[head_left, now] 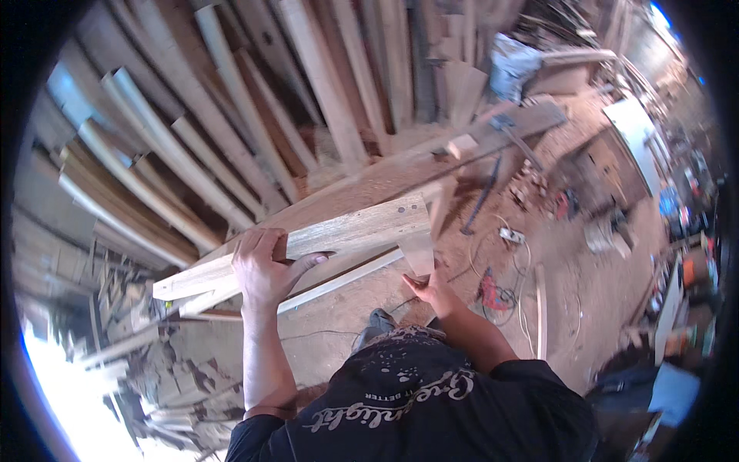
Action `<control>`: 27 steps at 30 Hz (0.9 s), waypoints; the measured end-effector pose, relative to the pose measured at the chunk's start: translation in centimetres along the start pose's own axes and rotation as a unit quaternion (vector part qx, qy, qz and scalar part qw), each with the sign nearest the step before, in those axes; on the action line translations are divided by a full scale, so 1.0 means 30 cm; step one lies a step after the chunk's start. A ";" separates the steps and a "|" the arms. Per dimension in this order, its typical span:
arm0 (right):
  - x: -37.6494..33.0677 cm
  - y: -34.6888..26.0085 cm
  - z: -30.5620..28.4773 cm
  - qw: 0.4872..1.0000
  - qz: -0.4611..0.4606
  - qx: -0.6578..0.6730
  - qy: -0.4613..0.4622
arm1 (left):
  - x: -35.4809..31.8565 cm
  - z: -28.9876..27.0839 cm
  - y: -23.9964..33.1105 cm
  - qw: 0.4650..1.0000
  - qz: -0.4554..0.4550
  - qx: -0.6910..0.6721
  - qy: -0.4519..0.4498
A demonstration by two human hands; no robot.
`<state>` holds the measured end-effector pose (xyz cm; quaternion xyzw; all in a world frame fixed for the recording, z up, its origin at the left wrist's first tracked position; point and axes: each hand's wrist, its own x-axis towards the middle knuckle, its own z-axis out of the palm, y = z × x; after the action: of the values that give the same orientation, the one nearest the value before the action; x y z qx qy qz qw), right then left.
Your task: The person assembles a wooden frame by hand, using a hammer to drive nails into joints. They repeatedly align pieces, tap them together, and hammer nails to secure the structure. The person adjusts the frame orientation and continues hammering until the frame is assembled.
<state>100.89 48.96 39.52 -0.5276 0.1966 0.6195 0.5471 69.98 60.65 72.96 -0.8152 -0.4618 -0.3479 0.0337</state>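
Observation:
A pale wooden frame [350,229] made of joined beams lies slantwise in front of me, its right end farther away than its left. Two small dark holes show near the right end of its top beam. My left hand [262,266] is wrapped over that beam left of its middle, thumb stretched along the near side. At the right end, a short cross piece [418,254] comes down toward me, and my right hand [431,287] grips its lower end between thumb and fingers. Part of the right hand's grip is hidden by the wood.
A long plank bench [531,119] runs behind the frame, bearing a small wood block [462,146] and a hammer [504,123]. Many boards [323,77] lean beyond. On the floor at right lie a red power tool [493,294], cords and a white socket strip [512,235].

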 end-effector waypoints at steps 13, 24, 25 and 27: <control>-0.367 -0.104 0.372 0.695 -0.381 -0.237 -0.561 | 0.125 -0.489 0.189 0.987 0.030 0.160 -0.019; -0.869 -0.297 0.643 0.822 -0.291 0.033 -0.488 | -0.368 -0.034 0.621 0.896 -0.053 -0.428 -0.103; -0.925 -0.316 0.635 0.832 -0.284 0.038 -0.474 | -0.522 0.070 0.624 0.829 -0.228 -0.483 -0.167; -1.010 -0.344 0.602 0.872 -0.254 0.055 -0.416 | -0.818 0.273 0.583 0.714 -0.451 -0.505 -0.181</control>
<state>97.41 52.86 75.90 -0.2225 -0.1563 0.6093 0.7449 79.80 35.85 56.75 -0.4536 -0.5274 -0.3492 -0.6279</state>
